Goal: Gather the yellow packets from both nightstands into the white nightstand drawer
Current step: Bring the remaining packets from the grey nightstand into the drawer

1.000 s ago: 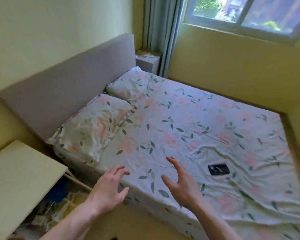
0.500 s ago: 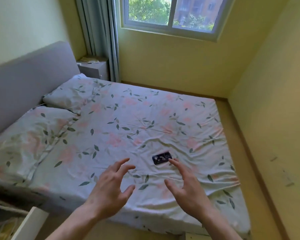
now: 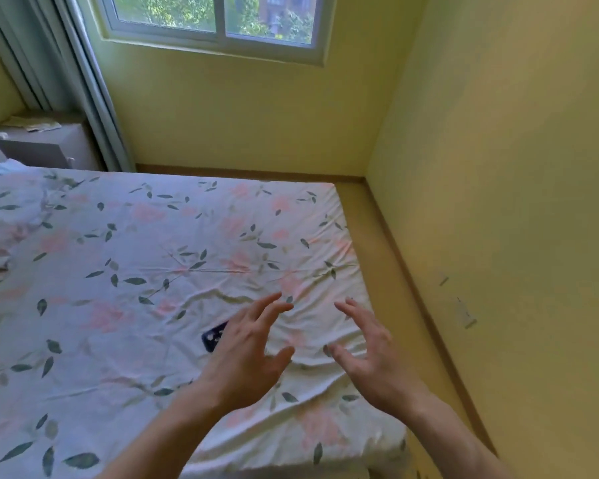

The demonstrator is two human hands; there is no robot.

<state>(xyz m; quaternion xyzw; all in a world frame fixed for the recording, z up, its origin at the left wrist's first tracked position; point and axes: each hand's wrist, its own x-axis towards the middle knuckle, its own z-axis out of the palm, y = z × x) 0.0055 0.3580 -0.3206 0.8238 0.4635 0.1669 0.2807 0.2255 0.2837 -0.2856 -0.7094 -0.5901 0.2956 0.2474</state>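
Observation:
My left hand (image 3: 248, 354) and my right hand (image 3: 370, 361) hover side by side over the foot end of the bed (image 3: 125, 271), fingers spread, holding nothing. A grey nightstand (image 3: 45, 143) stands at the far left beside the curtain, with pale papers or packets (image 3: 32, 125) on its top; they are too small to tell apart. The white nightstand and its drawer are out of view.
A dark phone-like object (image 3: 212, 337) lies on the floral sheet, partly behind my left hand. A pillow (image 3: 0, 216) lies at the left. A narrow strip of floor (image 3: 395, 257) runs between the bed and the yellow wall (image 3: 498, 202). A window (image 3: 218, 15) is above.
The view has swung right, away from the white nightstand and headboard toward the foot of the bed and the right wall. Both hands stay raised and empty.

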